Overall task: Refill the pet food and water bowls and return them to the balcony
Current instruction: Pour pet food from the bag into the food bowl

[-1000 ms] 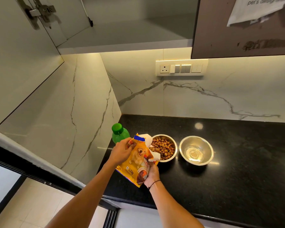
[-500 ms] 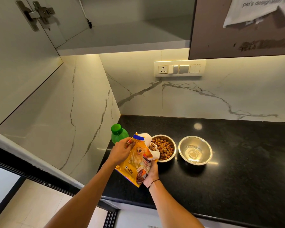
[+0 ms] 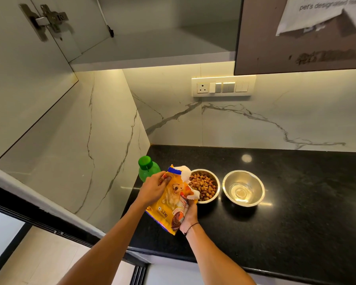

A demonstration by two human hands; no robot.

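Bag (image 3: 173, 199) beside bowl (image 3: 205, 187), perhaps touching.

A black granite countertop (image 3: 296, 202) meets a white marble-veined backsplash (image 3: 275, 124) bearing a cream switch-and-socket plate (image 3: 223, 87), lit warmly from beneath an open wall cabinet (image 3: 152, 38) with a metal hinge (image 3: 43, 19), beside a brown cabinet door (image 3: 286, 48) carrying a taped paper note (image 3: 325, 13), with pale floor tiles (image 3: 39, 260) below.

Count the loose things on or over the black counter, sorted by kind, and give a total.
Steel bowls: 2, one with kibble, one with water
Food bags: 1, yellow bag held in both hands
Bottles: 1, green bottle
Total: 4
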